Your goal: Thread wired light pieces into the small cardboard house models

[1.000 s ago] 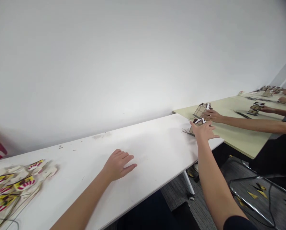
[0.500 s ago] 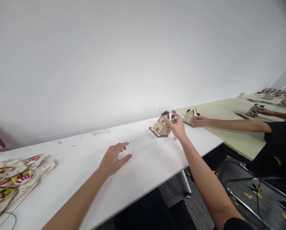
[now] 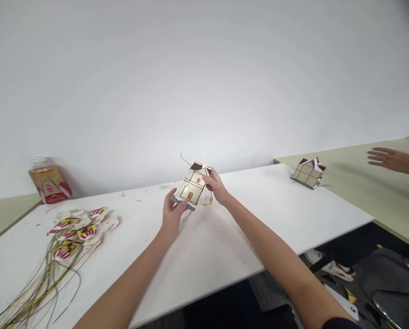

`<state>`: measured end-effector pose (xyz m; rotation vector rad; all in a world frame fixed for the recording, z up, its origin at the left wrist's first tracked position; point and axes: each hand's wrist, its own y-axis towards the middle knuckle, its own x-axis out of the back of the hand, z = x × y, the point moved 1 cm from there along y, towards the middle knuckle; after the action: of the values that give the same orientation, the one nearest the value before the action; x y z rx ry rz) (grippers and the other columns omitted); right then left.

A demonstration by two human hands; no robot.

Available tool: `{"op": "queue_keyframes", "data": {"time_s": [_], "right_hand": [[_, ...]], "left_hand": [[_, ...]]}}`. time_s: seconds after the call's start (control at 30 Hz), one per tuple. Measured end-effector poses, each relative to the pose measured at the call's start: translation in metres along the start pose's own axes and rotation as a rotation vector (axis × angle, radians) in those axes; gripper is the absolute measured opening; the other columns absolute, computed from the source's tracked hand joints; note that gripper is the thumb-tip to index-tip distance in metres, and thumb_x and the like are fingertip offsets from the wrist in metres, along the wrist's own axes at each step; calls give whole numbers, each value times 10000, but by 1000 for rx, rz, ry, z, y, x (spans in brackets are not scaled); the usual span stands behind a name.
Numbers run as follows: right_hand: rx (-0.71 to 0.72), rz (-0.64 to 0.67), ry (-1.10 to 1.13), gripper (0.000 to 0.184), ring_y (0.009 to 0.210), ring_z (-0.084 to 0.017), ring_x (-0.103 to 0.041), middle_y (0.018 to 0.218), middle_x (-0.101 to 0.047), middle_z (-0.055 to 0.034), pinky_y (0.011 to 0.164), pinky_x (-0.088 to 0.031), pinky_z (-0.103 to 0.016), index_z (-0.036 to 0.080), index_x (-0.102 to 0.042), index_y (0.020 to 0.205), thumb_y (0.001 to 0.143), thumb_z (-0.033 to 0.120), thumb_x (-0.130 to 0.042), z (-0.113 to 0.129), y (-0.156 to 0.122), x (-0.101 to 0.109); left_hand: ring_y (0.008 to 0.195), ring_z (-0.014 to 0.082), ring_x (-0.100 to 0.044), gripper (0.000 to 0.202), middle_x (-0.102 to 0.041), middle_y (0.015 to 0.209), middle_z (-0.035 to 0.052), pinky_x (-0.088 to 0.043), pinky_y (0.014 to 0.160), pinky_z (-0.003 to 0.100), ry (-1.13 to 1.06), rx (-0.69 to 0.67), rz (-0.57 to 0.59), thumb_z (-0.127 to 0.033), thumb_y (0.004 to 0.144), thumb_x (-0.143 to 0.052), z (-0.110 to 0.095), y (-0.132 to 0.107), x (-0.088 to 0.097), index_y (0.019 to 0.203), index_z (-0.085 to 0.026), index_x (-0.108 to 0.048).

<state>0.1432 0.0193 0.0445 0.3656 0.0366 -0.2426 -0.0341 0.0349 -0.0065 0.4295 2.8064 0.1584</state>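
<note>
Both my hands hold a small model house (image 3: 192, 185) tilted above the white table (image 3: 225, 237). It has cream walls, dark framing lines, orange windows, a dark roof and a grey base. My left hand (image 3: 172, 214) grips the base at the lower left, thumb in front. Around the roof end, at the upper right, are the fingers of my right hand (image 3: 218, 186). Thin wires stick out of the house at top and bottom. A small pale piece (image 3: 208, 200) shows just below my right hand; whether it hangs or lies on the table I cannot tell.
A second model house (image 3: 308, 173) stands on the table at the right. Beyond it, a co-worker's open hand (image 3: 391, 160) hovers over a pale yellow table (image 3: 399, 201). At the left are several wired red-and-yellow pieces (image 3: 65, 249) and a bottle of amber liquid (image 3: 50, 180).
My right hand has brought the house left to the middle, and my left hand has closed on its base. The co-worker's hand has let go of the second house. The view has turned.
</note>
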Motion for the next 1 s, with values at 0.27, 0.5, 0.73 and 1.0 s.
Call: {"op": "queue_keyframes", "data": {"time_s": [0.27, 0.5, 0.73, 1.0], "right_hand": [[80, -275, -426, 441, 588, -105, -437, 768, -590, 27, 592, -340, -248, 236, -594, 1040, 768, 583, -602, -1, -9, 54], [188, -288, -466, 468, 515, -103, -275, 506, -249, 50, 540, -239, -269, 201, -497, 545, 852, 555, -504, 7, -11, 66], [149, -229, -365, 317, 510, -106, -240, 517, -283, 61, 522, -213, -264, 230, -603, 764, 839, 528, -526, 1, -10, 58], [71, -151, -144, 317, 523, -92, -254, 519, -335, 56, 533, -222, -268, 191, -624, 670, 751, 497, -640, 8, -8, 66]], "left_hand": [[984, 198, -619, 925, -464, 1282, 56, -532, 906, 402, 429, -161, -155, -405, 503, -857, -17, -4, 1, 1295, -306, -389], [1038, 260, -596, 996, -445, 1354, 95, -529, 890, 454, 728, -226, -30, -440, 505, -843, -14, -5, 0, 1356, -291, -348], [1162, 321, -522, 959, -435, 1366, 94, -483, 942, 498, 844, -320, 129, -461, 533, -822, -3, -3, 3, 1359, -286, -367], [1295, 391, -405, 1155, -324, 1463, 140, -434, 979, 554, 1082, -348, 240, -624, 555, -773, -10, -5, 4, 1475, -295, -158]]}}
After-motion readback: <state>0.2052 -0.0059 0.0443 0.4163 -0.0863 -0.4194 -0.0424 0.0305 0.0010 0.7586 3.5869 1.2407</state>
